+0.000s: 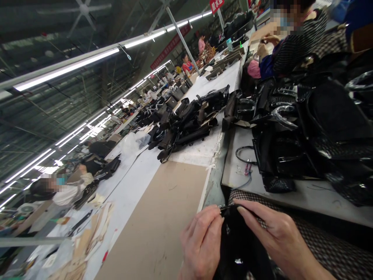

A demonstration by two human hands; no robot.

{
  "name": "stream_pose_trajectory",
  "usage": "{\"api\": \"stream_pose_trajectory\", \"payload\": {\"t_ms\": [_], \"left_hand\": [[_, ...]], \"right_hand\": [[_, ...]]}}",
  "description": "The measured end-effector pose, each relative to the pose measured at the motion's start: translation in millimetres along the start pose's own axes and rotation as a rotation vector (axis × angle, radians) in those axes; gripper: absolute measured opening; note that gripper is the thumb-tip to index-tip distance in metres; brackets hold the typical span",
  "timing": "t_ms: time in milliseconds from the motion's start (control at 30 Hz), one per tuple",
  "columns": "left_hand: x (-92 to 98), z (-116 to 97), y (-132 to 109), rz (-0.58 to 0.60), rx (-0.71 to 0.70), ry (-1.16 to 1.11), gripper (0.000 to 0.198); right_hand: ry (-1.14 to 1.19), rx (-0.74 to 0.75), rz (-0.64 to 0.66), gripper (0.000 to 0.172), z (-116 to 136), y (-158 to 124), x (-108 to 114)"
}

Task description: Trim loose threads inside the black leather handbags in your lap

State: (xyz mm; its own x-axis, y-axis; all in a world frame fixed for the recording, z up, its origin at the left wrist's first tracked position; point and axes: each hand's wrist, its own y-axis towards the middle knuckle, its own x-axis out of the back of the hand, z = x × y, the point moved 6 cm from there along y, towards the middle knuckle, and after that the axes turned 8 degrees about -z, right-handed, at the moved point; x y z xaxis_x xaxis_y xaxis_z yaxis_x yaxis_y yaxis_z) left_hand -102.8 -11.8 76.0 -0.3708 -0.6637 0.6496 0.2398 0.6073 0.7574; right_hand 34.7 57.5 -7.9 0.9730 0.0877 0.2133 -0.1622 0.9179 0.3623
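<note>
My left hand (201, 243) and my right hand (274, 233) meet at the bottom of the head view. Both pinch the top edge of a glossy black bag piece (239, 249) that hangs between them. The left fingers curl round its left edge. The right fingers press along its upper rim, above a black-and-white checked fabric (335, 252). The lower part of the black piece runs out of the frame.
A long white work table (140, 175) with a brown board (163, 217) stretches away. Piles of black bags (189, 120) lie on it, with more glossy bags (314, 132) at right. Small scissors (247, 168) lie nearby. Other people sit along the table.
</note>
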Motion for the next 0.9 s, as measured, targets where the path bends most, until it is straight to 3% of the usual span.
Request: {"api": "stream_pose_trajectory", "payload": {"t_ms": [267, 667, 800, 900], "left_hand": [[-7.6, 7, 0, 0.094, 0.242, -0.056, 0.020], [-19.1, 3, -1, 0.210, 0.251, -0.044, 0.016], [-21.9, 8, -2, 0.339, 0.335, -0.121, 0.011], [-21.0, 11, -4, 0.302, 0.400, -0.106, 0.011]], "right_hand": [[0.010, -0.040, 0.012, 0.023, -6, -1, -1], [0.021, -0.022, -0.016, 0.022, -2, -2, 1], [0.018, -0.062, -0.002, 0.023, -6, -2, 3], [0.009, -0.065, 0.005, 0.024, -5, -2, 5]]}}
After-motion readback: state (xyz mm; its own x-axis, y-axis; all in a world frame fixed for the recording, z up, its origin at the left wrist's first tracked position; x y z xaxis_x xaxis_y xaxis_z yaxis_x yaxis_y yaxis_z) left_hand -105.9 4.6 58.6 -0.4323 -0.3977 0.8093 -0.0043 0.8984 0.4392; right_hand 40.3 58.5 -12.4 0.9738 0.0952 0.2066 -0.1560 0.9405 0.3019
